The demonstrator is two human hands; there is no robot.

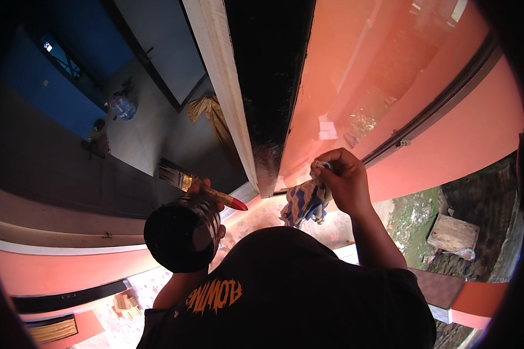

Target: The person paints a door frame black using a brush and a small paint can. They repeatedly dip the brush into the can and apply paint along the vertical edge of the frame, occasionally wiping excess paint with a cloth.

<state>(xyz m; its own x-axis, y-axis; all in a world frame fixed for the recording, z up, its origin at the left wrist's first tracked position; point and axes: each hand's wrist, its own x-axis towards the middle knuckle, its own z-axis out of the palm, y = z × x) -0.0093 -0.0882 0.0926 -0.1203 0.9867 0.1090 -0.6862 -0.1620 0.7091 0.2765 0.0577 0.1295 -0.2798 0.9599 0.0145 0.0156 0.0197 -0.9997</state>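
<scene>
Head view: the left hand (220, 206), fingers curled, clasps a black can (180, 235) and a paintbrush (184, 181), while the right hand (346, 175) pinches a patterned cloth (306, 201) near the black post (268, 87).

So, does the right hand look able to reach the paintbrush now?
Probably yes: the paintbrush points its red handle end toward the right hand, apparently unblocked, though that hand pinches a patterned cloth.

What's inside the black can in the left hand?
Looking into the black can, you see only darkness with a faint shine, perhaps black paint. The bottom is hidden in that blackness, so how full it is can't be told.
</scene>
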